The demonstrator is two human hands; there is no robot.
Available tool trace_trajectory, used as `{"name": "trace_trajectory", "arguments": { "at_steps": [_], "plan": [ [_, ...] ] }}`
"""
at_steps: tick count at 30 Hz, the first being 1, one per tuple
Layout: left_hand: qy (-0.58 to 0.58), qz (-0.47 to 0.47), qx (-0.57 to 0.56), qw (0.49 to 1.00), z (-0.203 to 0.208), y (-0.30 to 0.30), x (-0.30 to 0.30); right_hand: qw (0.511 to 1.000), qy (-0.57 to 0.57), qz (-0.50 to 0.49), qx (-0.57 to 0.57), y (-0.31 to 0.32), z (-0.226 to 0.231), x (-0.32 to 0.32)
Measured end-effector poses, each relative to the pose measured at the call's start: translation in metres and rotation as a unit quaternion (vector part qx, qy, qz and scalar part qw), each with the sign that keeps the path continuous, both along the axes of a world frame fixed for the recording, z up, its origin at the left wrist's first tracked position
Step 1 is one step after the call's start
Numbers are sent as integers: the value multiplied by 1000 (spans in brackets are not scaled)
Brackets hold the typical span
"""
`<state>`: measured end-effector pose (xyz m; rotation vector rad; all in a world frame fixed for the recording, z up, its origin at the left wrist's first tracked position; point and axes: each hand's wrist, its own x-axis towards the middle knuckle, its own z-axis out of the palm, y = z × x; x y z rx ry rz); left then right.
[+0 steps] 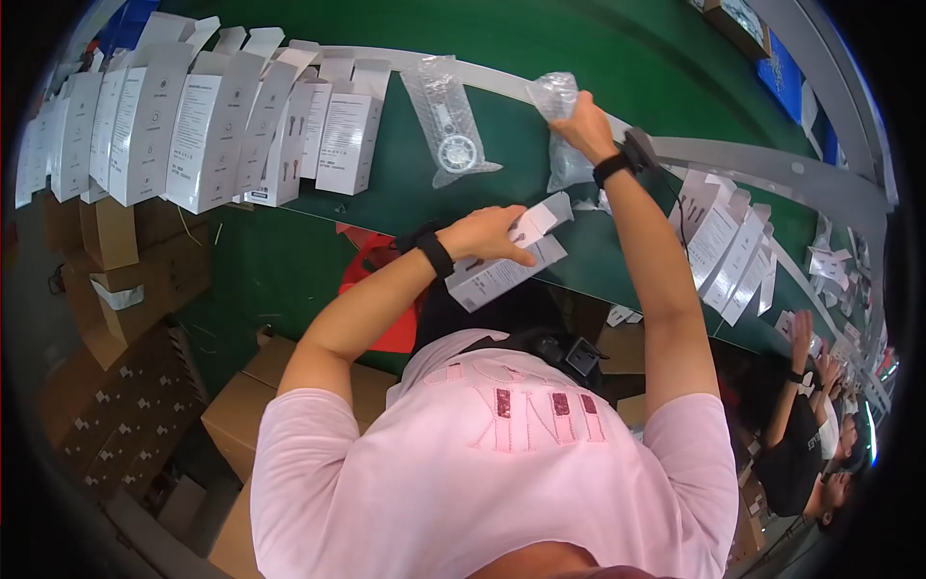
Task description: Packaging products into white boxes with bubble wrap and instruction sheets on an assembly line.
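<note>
My left hand is closed around a white printed carton, tilted at the near edge of the green table. One end of this carton has a raised flap. Farther off and to the right, my right hand grips a clear bubble-wrap pouch; what lies inside is hard to make out. Left of that pouch, another bubble-wrap pouch lies flat on the table, with a white device with a round ring end showing through. Both wrists wear black bands.
Several white cartons with raised flaps stand in a row at the left. More cartons lean together at the right. A metal rail crosses behind my right arm. Brown cardboard boxes are below. Co-workers sit at the far right.
</note>
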<state>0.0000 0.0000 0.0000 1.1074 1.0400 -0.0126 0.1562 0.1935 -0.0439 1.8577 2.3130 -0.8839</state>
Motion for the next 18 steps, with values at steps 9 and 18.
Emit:
{"name": "trace_trajectory", "arguments": {
  "at_steps": [9,18],
  "plan": [
    [-45,389,474,789,97,-2,20,863,496,-98,1,-81,213,9],
    [-339,366,402,768,143,-3,21,864,197,180,426,-116,342,47]
  ]
}}
